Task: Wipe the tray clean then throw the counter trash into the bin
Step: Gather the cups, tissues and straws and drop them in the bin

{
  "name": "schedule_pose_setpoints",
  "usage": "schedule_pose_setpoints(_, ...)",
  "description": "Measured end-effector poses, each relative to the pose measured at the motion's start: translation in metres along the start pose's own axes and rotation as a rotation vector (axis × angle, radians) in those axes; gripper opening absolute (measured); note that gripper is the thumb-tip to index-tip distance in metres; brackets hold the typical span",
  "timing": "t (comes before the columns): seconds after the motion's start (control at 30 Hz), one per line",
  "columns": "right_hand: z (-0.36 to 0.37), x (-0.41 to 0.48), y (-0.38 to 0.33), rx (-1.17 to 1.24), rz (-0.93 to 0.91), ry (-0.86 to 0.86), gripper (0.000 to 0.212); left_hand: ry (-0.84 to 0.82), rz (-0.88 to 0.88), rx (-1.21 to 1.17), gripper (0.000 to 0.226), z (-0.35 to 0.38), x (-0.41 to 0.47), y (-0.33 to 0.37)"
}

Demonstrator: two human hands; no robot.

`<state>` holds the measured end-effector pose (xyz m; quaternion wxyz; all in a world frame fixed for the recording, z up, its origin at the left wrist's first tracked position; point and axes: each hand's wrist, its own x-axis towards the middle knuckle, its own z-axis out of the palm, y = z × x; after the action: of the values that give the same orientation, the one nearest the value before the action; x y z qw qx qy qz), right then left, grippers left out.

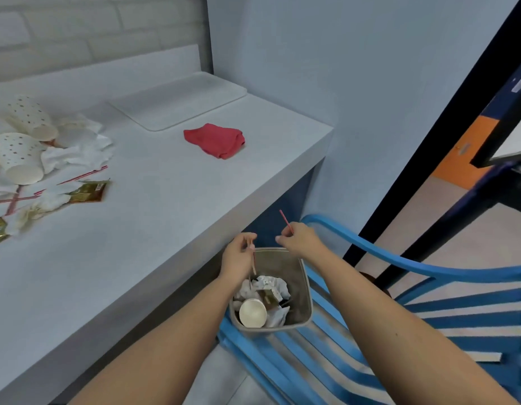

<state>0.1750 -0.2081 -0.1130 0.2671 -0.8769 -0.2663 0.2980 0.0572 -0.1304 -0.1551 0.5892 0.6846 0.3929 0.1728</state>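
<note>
Bin on blue chair (part-filled). Above its far rim, left hand pinches a pale stick and right hand pinches a red straw. Risk: the straw, seemingly held past the rim, may drop outside. Beyond: counter trash, red cloth, tray.

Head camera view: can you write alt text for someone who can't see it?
The left hand and right hand each pinch a thin straw over a bin on a blue chair. The counter holds a red cloth, a tray, paper cups and wrappers.
</note>
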Motion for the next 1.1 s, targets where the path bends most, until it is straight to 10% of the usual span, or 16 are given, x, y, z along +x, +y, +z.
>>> schedule_pose_setpoints(0.47,0.026,0.006,0.009,-0.048,-0.016,-0.055,0.048,0.075,0.186,0.134,0.031,-0.007,-0.006,0.02)
schedule_pose_setpoints(1.1,0.036,-0.052,-0.2,-0.151,-0.449,-0.074,0.019,0.547,0.402,0.228,0.018,-0.171,-0.032,0.072)
